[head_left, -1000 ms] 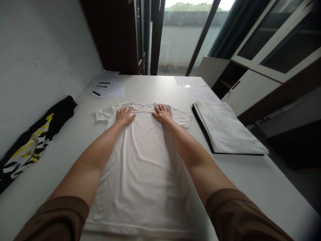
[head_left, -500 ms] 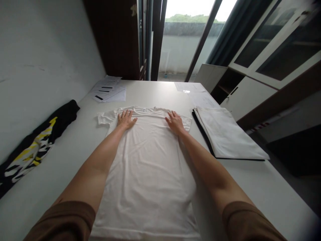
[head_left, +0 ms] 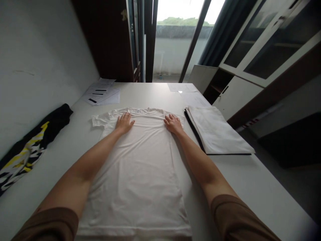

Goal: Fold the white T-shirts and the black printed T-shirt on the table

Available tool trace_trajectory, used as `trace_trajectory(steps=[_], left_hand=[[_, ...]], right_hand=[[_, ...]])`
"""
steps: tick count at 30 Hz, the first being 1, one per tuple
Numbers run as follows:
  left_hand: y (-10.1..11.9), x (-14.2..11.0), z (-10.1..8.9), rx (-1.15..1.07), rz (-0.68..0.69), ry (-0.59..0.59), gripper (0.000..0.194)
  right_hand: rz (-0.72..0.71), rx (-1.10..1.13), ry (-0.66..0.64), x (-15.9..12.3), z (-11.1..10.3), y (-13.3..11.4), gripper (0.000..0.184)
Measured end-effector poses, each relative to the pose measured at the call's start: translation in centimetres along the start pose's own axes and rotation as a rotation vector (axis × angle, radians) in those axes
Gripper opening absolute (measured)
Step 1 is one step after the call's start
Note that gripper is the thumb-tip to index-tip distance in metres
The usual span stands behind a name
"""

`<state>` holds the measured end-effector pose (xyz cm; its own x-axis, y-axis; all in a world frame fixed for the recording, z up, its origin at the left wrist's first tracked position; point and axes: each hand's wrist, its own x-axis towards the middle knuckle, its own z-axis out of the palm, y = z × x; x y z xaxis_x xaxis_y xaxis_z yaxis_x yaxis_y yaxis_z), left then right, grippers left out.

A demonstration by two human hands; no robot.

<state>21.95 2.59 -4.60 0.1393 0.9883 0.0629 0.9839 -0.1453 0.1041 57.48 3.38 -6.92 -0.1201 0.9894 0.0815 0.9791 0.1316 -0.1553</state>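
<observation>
A white T-shirt (head_left: 142, 174) lies spread on the white table, its neckline toward the far side and its hem toward me. Shallow creases run across its front. Flat on the cloth below the left shoulder rests my left hand (head_left: 124, 124), fingers stretched out. My right hand (head_left: 173, 124) presses on the shirt near the right sleeve, its fingers extended and slightly bent. Neither hand grasps anything. My right forearm partly covers the shirt's right edge.
Folded white cloth (head_left: 218, 130) sits on a black layer to the right. A black garment with yellow and white pattern (head_left: 32, 144) lies along the left wall. Papers (head_left: 104, 93) are at the table's far left, with more sheets (head_left: 183, 88) at far right. Cabinets stand beyond.
Both hands have slid slightly toward me over the shirt, and its creases have shifted. The whole view has moved a little, so the surroundings appear further left.
</observation>
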Motion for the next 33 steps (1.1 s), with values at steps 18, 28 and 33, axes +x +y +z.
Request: trace_trajectory(steps=[18,28,33], left_hand=[[18.5,-28.9,-4.5,-0.162,1.299,-0.137,0.077],[12.4,-23.4,-4.7,-0.24,0.968,-0.13,0.064],[0.8,-10.6,-3.1,-0.145,0.213,0.123,0.053]], right_hand=[[-0.021,0.037,0.037,0.0,0.7,0.3,0.061],[-0.118,0.17,0.196,0.5,1.4,1.4,0.044],[-0.136,0.167,0.183,0.2,1.4,1.3,0.042]])
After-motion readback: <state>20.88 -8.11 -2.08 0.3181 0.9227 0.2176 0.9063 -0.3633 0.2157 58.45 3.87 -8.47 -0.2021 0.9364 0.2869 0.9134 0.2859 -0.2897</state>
